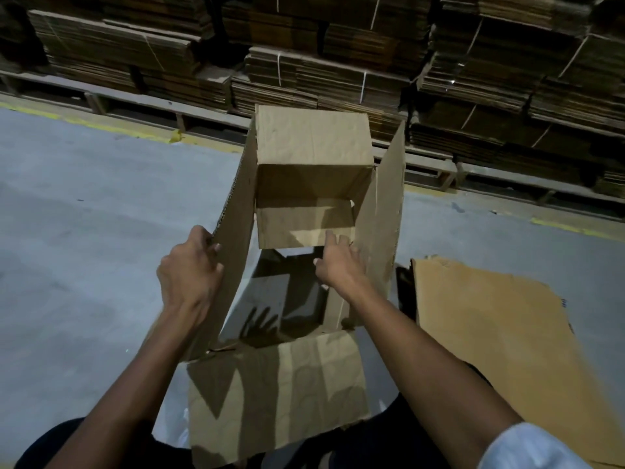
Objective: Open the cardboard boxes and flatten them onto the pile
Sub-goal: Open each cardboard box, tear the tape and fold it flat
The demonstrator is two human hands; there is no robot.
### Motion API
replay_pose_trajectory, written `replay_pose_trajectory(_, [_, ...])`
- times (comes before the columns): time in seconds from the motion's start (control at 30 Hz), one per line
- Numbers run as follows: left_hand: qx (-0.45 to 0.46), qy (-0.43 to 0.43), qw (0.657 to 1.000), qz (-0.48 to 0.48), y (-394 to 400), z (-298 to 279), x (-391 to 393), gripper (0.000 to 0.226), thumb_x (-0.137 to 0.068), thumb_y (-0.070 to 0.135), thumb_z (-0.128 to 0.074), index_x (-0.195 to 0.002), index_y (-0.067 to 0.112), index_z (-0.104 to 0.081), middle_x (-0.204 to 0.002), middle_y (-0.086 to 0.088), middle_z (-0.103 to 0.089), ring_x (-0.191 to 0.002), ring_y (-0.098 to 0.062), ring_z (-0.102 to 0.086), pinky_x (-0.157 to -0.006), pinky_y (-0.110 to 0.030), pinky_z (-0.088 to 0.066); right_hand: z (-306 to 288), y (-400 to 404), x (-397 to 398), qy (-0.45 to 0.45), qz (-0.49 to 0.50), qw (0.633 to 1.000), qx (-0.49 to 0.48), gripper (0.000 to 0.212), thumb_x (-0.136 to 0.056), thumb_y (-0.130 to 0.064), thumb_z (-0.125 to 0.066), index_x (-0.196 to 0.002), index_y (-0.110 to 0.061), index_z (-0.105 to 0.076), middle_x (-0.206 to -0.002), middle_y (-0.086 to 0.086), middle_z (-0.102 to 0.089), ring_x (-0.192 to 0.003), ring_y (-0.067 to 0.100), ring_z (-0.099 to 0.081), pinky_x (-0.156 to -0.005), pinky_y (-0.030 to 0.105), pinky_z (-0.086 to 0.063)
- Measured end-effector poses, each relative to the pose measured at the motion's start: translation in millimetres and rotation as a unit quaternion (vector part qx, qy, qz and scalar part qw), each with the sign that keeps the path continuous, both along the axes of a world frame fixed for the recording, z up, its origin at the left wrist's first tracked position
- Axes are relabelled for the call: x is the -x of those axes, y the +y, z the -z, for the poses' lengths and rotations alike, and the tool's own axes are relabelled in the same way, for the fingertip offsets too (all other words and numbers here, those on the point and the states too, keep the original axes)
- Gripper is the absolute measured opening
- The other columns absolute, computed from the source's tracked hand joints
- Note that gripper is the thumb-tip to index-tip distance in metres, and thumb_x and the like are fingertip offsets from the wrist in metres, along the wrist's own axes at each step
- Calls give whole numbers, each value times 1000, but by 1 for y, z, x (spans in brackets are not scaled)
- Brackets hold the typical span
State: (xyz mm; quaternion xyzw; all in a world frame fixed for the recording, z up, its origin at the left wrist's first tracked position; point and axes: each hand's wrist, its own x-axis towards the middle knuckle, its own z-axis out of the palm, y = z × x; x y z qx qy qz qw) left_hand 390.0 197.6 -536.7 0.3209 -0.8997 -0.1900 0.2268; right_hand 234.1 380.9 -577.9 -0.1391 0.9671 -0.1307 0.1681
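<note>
Left hand [189,265] grip clamps the cardboard box [304,198] side flap; right hand [338,262], fingers loose, reaches inside.

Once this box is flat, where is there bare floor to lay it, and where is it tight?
Bare floor lies left of the box, out to the yellow line. A narrower strip runs between the flat sheet and the pallets. Tight: the right side, taken by that sheet, and inside the box, where the right hand reaches; the left hand grips its left wall.
</note>
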Motion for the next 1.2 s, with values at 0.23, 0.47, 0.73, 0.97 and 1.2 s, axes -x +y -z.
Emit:
replay_pose_trajectory(0.23, [-20,-4,1000,4,6,-1,10,9,-93,17,-64,-98,11,-61,-74,-11,-60,-64,-26,-46,-61,-36,-36,49,-44,49,-38,10,997,64,66,-94,-22,-67,-151,-20,-33,-151,8,-37,-134,32,-43,-107,48,-42])
replay_pose_trajectory(0.47, [-50,5,998,-25,-8,0,19,7,-88,16,-67,-90,19,-61,-71,-2,-61,-60,-22,-48,-60,-33,-36,135,-80,77,-61,-4,998,29,92,-89,-4,-69,-160,-17,-12,-164,8,-14,-141,35,-34,-113,50,-38])
replay_pose_trajectory(0.73, [-48,18,999,-9,-16,4,22,26,-77,11,-73,-74,27,-53,-52,12,-48,-48,-6,-43,-46,-22,-28,198,-120,109,122,-48,991,-41,90,-97,-39,-61,-161,-17,-2,-166,15,-8,-143,37,-30,-111,47,-40])
replay_pose_trajectory(0.97, [-37,36,999,10,-21,10,23,21,-78,12,-74,-75,21,-56,-52,6,-52,-46,-18,-49,-45,-30,-38,210,-132,121,-156,-151,975,-35,32,-101,-26,-57,-129,-9,-57,-130,14,-60,-117,30,-57,-102,43,-46])
replay_pose_trajectory(1.2, [-44,52,998,-4,-24,11,19,7,-80,25,-66,-81,21,-61,-67,-7,-64,-64,-34,-59,-58,-38,-47,189,-123,118,-23,-74,997,-4,43,-101,-28,-57,-139,-13,-44,-115,14,-64,-105,31,-64,-89,45,-55])
